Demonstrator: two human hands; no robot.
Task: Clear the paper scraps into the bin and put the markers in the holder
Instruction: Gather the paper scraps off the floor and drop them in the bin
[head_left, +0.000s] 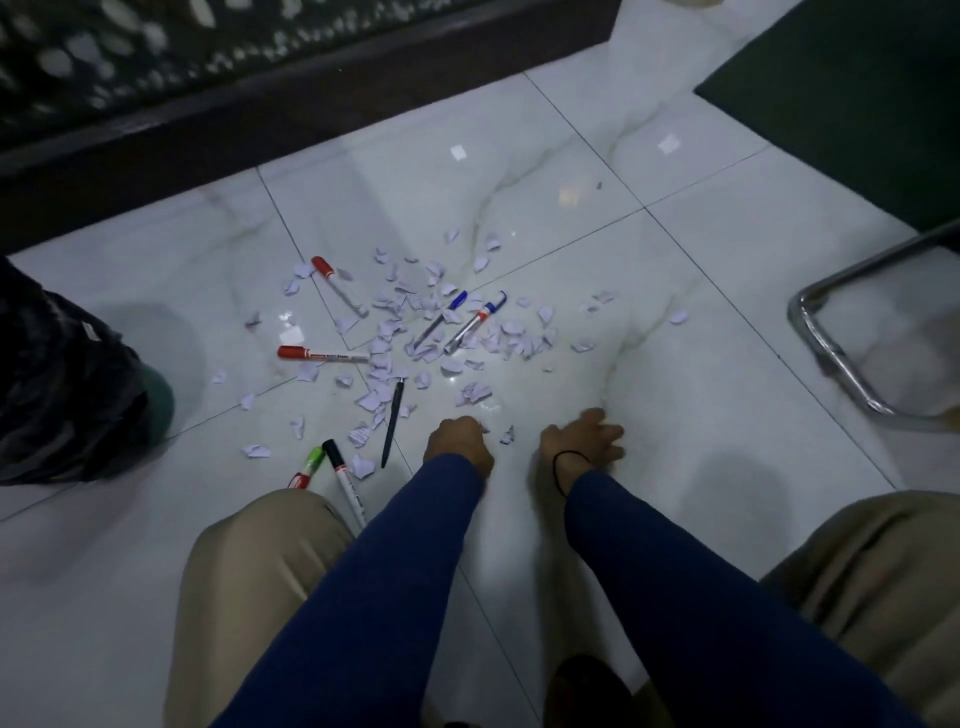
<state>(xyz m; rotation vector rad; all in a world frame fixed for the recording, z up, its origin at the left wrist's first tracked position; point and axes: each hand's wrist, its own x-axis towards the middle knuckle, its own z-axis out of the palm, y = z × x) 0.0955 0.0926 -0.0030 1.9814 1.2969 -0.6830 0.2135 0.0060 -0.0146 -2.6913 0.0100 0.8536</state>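
White paper scraps (415, 332) lie scattered over the glossy tiled floor. Among them lie two red-capped markers (337, 283) (319, 354), a blue-capped marker (475, 322), a blue pen (441, 317) and a black pen (392, 421). A green-capped marker (307, 467) and a black-capped marker (343, 483) lie by my left knee. My left hand (460, 441) is curled in a fist just above the floor, with a bit of paper showing at its fingertips. My right hand (587, 434), blurred, hovers with fingers spread over the bare tile, a lone scrap (507, 434) between the two hands. No holder is in view.
A bin lined with a black bag (78, 389) stands at the left edge. A chrome chair leg (831, 353) curves across the floor at the right. A dark wall base (260, 130) runs along the back, and a dark green mat (857, 104) covers the far right.
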